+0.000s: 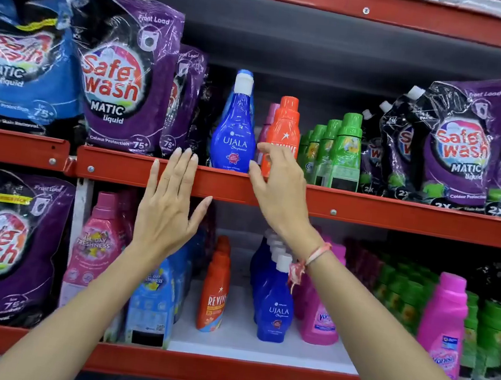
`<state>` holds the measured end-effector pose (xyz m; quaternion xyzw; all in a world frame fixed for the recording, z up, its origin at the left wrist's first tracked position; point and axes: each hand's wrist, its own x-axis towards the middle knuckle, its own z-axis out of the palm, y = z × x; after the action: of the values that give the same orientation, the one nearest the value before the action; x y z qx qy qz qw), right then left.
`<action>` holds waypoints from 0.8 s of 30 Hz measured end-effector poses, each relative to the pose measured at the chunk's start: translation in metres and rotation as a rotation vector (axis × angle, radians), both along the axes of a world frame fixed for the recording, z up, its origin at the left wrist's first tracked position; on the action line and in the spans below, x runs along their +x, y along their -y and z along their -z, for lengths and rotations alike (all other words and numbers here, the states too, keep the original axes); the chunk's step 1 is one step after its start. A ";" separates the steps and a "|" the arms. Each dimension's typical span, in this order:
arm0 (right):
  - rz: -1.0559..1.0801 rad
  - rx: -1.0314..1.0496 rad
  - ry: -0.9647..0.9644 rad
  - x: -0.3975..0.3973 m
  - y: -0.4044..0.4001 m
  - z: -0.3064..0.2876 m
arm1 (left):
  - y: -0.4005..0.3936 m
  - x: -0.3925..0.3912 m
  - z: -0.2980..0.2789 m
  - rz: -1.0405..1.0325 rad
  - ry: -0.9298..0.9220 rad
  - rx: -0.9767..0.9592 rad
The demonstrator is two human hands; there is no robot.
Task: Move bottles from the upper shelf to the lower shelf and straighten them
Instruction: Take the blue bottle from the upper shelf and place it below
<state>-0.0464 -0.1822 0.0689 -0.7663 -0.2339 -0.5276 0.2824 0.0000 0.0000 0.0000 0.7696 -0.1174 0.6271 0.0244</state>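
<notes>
A blue Ujala bottle [235, 130] with a white cap stands upright on the upper shelf [367, 210], beside an orange Revive bottle [286, 124]. My right hand [275, 182] is raised between these two, fingers apart, its thumb close to the blue bottle's lower right side and its fingertips over the orange bottle's label. My left hand [168, 211] is flat and open in front of the red shelf rail, left of the blue bottle, holding nothing. On the lower shelf [238, 344] stand an orange Revive bottle [214, 290] and a row of blue Ujala bottles [272, 301].
Purple Safewash pouches [123, 77] flank the bottles on the upper shelf, with green bottles [340, 153] to the right. The lower shelf holds pink bottles [443, 323], green bottles [485, 335], a light blue bottle [151, 301] and a purple pouch [2, 249]. White shelf floor shows between the orange and blue rows.
</notes>
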 end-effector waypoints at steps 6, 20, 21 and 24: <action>0.059 -0.015 -0.161 0.022 -0.028 -0.029 | -0.009 0.001 -0.003 0.069 0.059 0.040; 0.163 0.006 -0.289 0.030 -0.038 -0.051 | -0.008 -0.001 -0.003 0.111 0.082 0.010; 0.159 0.021 -0.284 0.031 -0.037 -0.051 | -0.007 -0.001 -0.003 0.109 0.083 0.009; 0.134 0.068 -0.264 0.033 -0.034 -0.053 | -0.007 0.000 -0.003 0.104 0.083 0.010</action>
<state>-0.0132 -0.1485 0.1219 -0.8329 -0.1249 -0.4476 0.3005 0.0005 0.0067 0.0025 0.7361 -0.1610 0.6557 0.0483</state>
